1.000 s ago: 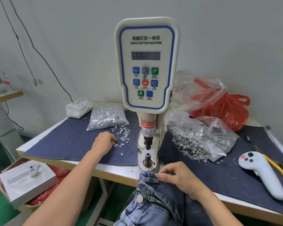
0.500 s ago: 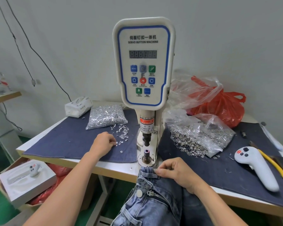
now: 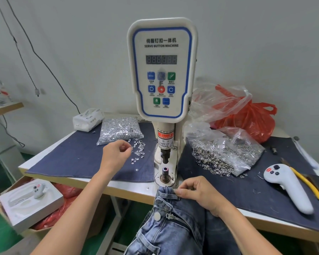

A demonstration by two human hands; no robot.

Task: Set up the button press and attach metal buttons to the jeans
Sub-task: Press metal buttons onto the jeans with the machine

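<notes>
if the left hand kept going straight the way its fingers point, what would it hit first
Most likely the loose metal tacks scattered on the denim cloth just right of the left hand; past them stands the press column. The hand's height over the cloth is unclear.

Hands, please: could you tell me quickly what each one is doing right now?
Left hand: fingers curled, pinching a small tack above the loose ones.
Right hand: pinching the jeans waistband at the table edge.
</notes>
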